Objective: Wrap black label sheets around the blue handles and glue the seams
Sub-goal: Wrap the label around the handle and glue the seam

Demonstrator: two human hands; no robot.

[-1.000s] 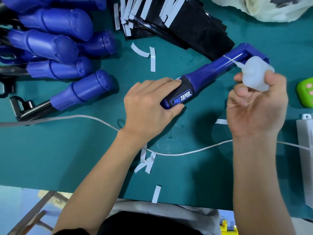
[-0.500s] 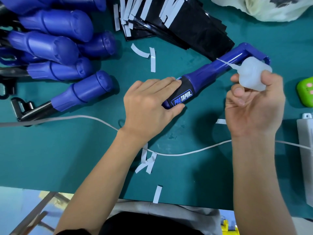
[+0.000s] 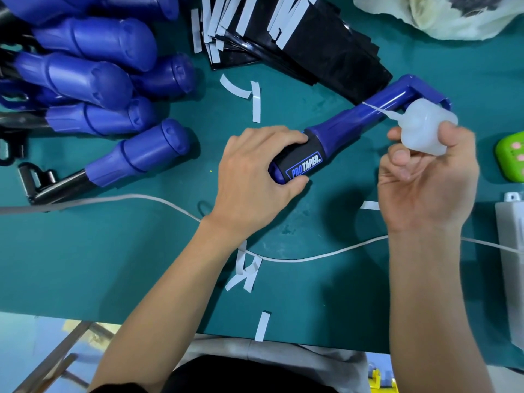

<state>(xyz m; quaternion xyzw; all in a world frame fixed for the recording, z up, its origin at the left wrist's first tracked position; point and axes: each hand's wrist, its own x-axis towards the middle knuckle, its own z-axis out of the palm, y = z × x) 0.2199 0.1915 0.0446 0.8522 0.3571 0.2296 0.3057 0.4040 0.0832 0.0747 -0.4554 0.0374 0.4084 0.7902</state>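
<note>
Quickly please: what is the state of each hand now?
Left hand: grips the blue handle.
Right hand: holds the glue bottle.

Brightness: bright and even across the green table (image 3: pixel 85 265); colours are strong.
Light source: overhead and diffuse.
Shadows: soft dark patches lie on the table under the left hand (image 3: pixel 255 180) and the right hand (image 3: pixel 425 194), and beside the pile of blue handles (image 3: pixel 93 78).
Glare: pale sheen on the pile; a thin white streak along the held handle (image 3: pixel 340 124); glints on the black sheets (image 3: pixel 326 52).
Overexposure: the glue bottle (image 3: pixel 425 129) and the plastic bag (image 3: pixel 425 18) wash out almost to white.
Sharpness: the printed label (image 3: pixel 303 168) reads crisply; the floor (image 3: pixel 34 350) below the table edge is blurred.
Distortion: wide-angle stretch lengthens the forearms (image 3: pixel 170 293) toward the bottom edge; the corners are soft.
</note>
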